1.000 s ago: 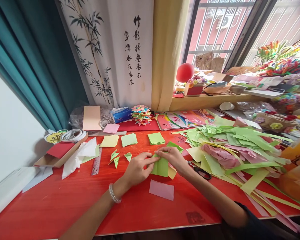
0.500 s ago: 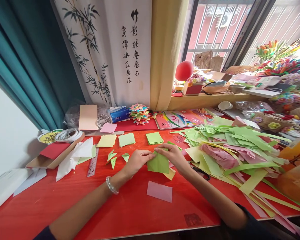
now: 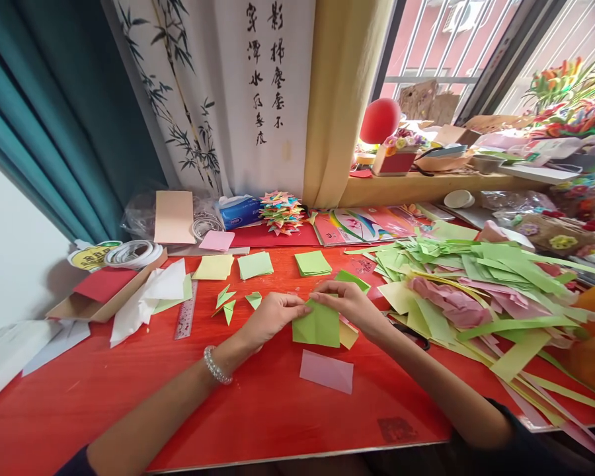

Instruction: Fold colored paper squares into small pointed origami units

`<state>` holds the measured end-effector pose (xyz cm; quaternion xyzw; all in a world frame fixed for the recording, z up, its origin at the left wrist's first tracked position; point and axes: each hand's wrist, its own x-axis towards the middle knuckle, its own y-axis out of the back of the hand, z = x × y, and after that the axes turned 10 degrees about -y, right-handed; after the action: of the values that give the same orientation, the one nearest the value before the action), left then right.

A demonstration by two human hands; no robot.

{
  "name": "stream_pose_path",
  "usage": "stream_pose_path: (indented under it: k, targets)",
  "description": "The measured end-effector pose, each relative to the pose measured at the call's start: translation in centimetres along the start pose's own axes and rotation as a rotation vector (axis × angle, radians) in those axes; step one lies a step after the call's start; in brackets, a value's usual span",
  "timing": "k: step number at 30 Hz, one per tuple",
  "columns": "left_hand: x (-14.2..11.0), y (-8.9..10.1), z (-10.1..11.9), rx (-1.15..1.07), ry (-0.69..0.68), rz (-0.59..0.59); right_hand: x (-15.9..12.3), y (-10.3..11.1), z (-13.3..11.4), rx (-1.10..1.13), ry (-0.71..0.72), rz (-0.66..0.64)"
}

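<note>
Over a red table, your left hand [image 3: 272, 318] and right hand [image 3: 344, 303] are pinching the top edge of a creased green paper square [image 3: 316, 325], just beyond a pink paper rectangle [image 3: 326, 371] lying nearer you.

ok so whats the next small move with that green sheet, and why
Probably bring the top edge of the green sheet down along its middle crease: the left hand and right hand both pinch it at the top, while the lower part hangs flat with a faint fold line showing.
</note>
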<state>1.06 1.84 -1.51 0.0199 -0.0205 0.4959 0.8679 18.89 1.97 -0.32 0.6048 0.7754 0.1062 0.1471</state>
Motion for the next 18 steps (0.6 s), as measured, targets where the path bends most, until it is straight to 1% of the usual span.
stream_pose_path:
  k: [6, 9, 12, 14, 18]
  targets:
    - [0.06, 0.12, -0.21, 0.036, 0.0, -0.024, -0.18, -0.11, 0.33, -0.116, 0.074, 0.03]
    - [0.17, 0.24, -0.24, 0.121, -0.02, -0.033, -0.41, -0.38, 0.34, -0.157, 0.124, 0.073]
    - [0.12, 0.2, -0.26, 0.218, -0.066, -0.004, -0.5, -0.58, 0.28, -0.183, 0.158, 0.076]
    - [-0.04, 0.09, -0.2, 0.254, -0.101, 0.025, -0.46, -0.61, 0.28, -0.167, 0.142, 0.071]
    - [-0.41, -0.01, 0.15, 0.268, -0.146, 0.093, -0.38, -0.46, 0.31, -0.051, 0.035, 0.047]
